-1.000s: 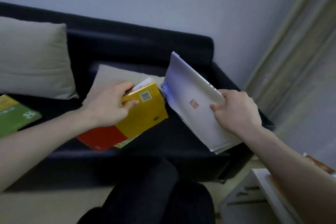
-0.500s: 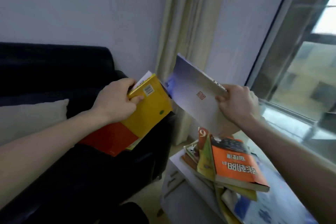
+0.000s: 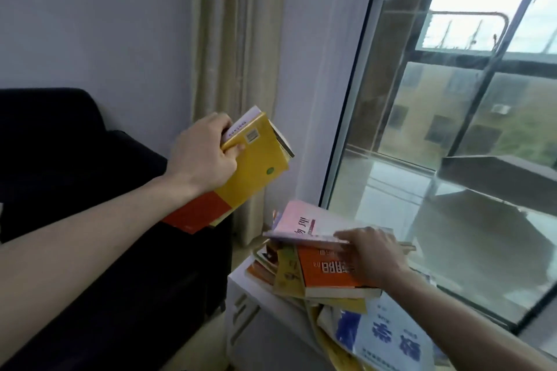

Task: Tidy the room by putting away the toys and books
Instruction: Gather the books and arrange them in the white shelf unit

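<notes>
Item one: my left hand (image 3: 202,153) is gripping a small bundle of books, fingers curled over the top edge and thumb pressing on the cover of the yellow book (image 3: 256,161), which is facing me with its barcode sticker just beside my thumb and a green dot further down toward its lower corner. Item two: a red-orange book (image 3: 199,214) is lying under the yellow one in the same grip, showing below my wrist, with a thinner white-paged book tucked behind, at my fingertips. The bundle is tilting, held up in the air in front of the beige curtain (image 3: 235,69) and above the arm of the dark sofa (image 3: 90,250). Item three: my right hand (image 3: 372,256) is lowered, fingers bent and pinching the near edge of the pale pink book (image 3: 301,221), which is lying nearly flat on top of the book pile. Item four: directly beneath my right palm an orange book (image 3: 325,274) is resting, with yellowish ones (image 3: 287,277) splaying out to the left of it. Item five: a blue-and-white booklet (image 3: 388,337) is lying below my right forearm, on the white cabinet (image 3: 256,310). The window (image 3: 452,129) is standing just beyond my right hand.
</notes>
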`<state>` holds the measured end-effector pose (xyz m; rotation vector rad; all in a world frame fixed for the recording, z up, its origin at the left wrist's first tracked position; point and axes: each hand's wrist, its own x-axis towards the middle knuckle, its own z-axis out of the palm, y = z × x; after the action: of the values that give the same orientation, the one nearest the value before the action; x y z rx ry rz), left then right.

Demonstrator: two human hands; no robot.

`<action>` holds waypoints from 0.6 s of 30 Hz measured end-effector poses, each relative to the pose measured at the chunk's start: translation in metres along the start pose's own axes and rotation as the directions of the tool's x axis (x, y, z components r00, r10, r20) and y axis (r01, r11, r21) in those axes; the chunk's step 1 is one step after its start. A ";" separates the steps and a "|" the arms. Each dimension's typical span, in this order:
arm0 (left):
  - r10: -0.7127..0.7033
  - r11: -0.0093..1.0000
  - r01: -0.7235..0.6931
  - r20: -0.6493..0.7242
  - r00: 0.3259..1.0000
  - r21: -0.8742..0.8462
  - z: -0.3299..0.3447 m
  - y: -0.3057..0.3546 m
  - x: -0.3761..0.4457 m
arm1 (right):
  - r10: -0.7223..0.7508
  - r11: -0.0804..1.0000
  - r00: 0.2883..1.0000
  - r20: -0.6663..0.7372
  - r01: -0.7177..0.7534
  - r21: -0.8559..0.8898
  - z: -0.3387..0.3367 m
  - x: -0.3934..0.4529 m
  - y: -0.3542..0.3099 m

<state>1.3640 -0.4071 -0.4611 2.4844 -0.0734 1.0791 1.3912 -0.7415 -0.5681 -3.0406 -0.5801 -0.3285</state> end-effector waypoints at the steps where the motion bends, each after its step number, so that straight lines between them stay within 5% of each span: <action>1: 0.037 0.999 -0.037 -0.015 0.999 0.003 0.004 0.007 0.004 | -0.030 0.999 0.999 0.023 0.030 0.012 0.009 -0.010 -0.004; 8: 0.417 0.909 -0.417 -0.038 0.908 0.014 0.061 0.091 0.017 | 0.032 0.986 0.998 -0.059 -0.022 0.165 0.031 -0.035 0.006; 18: 0.572 0.818 -0.517 0.436 0.695 -0.251 0.166 0.100 -0.094 | 0.246 0.955 0.954 -0.171 -0.208 0.212 0.056 -0.121 0.061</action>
<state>1.3906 -0.5764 -0.5917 2.6322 -1.0659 0.5584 1.3144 -0.8379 -0.6478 -2.8063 -0.2295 -0.5211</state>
